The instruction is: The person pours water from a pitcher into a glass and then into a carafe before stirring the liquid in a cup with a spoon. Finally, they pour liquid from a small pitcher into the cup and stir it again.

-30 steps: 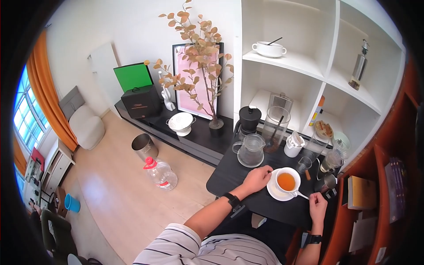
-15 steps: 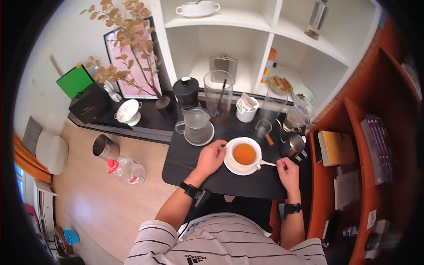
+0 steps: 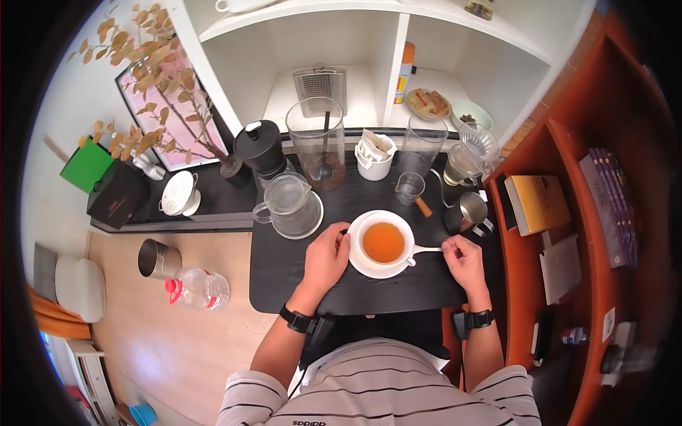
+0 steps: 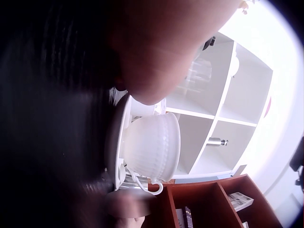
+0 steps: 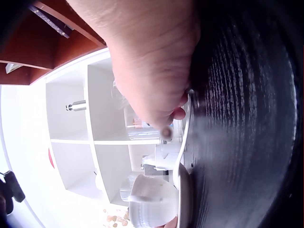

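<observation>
A white cup (image 3: 402,228) of amber liquid stands on a white saucer (image 3: 356,264) near the front of the black table. My left hand (image 3: 327,257) pinches the saucer's left rim between thumb and fingers. On the opposite side, my right hand (image 3: 465,264) pinches the handle end of a white spoon (image 3: 428,249), whose other end rests on the saucer beside the cup. From the right wrist, the spoon (image 5: 184,142) shows as a curved white strip low over the tabletop. The cup (image 4: 152,145) appears upright, ribbed and handled in the left wrist view.
Behind the saucer stand a glass carafe (image 3: 293,206), a black grinder (image 3: 261,148), a tall glass cylinder (image 3: 298,145) and a white mug with a drip bag (image 3: 374,167). A small glass with a wooden handle (image 3: 410,188) and a metal jug (image 3: 467,211) sit to the right, beside red-brown shelves (image 3: 522,273).
The head view has swung to the right and down, so the table sits more centrally. Both hands keep their places, left at the saucer, right on the spoon handle.
</observation>
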A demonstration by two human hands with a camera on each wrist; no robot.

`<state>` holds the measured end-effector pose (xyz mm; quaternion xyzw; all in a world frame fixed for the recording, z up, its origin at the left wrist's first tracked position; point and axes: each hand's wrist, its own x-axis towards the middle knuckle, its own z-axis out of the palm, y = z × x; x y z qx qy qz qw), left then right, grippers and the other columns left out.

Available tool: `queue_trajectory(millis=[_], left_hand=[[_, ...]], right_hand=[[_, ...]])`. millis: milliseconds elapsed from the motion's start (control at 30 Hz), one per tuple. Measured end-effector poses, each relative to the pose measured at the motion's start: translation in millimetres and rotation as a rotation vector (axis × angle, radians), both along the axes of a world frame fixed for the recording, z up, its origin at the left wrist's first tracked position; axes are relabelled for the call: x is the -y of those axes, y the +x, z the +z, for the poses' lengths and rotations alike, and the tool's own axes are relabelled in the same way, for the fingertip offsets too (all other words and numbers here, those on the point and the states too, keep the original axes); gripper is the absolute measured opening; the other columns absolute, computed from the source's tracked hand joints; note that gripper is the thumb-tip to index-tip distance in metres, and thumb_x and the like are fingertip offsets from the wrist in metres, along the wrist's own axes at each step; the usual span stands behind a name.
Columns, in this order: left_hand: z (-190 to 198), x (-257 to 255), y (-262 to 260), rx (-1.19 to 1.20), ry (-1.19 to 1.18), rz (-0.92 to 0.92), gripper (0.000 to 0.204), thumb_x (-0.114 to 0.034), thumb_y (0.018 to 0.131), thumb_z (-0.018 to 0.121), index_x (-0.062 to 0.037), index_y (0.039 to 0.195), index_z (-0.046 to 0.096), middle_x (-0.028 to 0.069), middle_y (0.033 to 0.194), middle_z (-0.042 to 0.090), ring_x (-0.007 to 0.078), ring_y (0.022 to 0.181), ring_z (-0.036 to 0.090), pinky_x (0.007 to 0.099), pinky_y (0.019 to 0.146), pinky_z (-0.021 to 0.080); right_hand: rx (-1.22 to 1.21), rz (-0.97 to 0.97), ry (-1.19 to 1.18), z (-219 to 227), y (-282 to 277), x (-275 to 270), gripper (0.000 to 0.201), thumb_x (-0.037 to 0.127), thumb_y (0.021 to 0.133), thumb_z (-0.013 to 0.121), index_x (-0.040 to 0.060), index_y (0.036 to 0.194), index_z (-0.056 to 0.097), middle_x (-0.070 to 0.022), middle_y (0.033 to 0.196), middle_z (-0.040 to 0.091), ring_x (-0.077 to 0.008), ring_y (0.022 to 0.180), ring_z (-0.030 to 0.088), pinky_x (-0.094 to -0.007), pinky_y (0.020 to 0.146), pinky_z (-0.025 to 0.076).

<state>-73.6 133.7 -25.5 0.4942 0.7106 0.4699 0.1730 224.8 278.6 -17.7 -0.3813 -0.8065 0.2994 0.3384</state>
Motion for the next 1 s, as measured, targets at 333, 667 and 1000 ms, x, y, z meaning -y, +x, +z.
queue_trajectory(millis=[333, 667, 1000], left_hand=[[-4.3, 0.8, -3.5, -0.053, 0.008, -0.044, 0.028, -0.008, 0.102, 0.065, -0.0030, 0.129, 0.067, 0.0108, 0.081, 0.068, 0.0248, 0.067, 0.067, 0.0378, 0.064, 0.054], [2.4, 0.0, -3.6, -0.042, -0.044, -0.077, 0.030, -0.008, 0.102, 0.063, -0.0019, 0.131, 0.065, 0.0119, 0.083, 0.069, 0.0269, 0.068, 0.068, 0.0395, 0.066, 0.055], [-1.5, -2.1, -5.2, -0.005, -0.048, -0.078, 0.030, -0.006, 0.102, 0.064, -0.0009, 0.131, 0.066, 0.0103, 0.080, 0.068, 0.0224, 0.064, 0.066, 0.0360, 0.063, 0.054]], right_hand=[[0.006, -0.066, -0.056, 0.3, 0.4, 1.7, 0.015, 0.011, 0.098, 0.073, -0.0008, 0.089, 0.068, -0.0055, 0.072, 0.062, -0.0110, 0.059, 0.056, -0.0285, 0.055, 0.043], [-0.005, -0.068, -0.101, 3.0, -1.0, 3.0, 0.014, 0.009, 0.097, 0.071, -0.0015, 0.089, 0.067, -0.0050, 0.071, 0.060, -0.0112, 0.059, 0.053, -0.0286, 0.055, 0.042], [0.009, -0.020, -0.052, 6.8, -1.1, 2.3, 0.014, 0.008, 0.096, 0.072, -0.0018, 0.089, 0.067, -0.0054, 0.073, 0.061, -0.0126, 0.060, 0.054, -0.0296, 0.054, 0.039]])
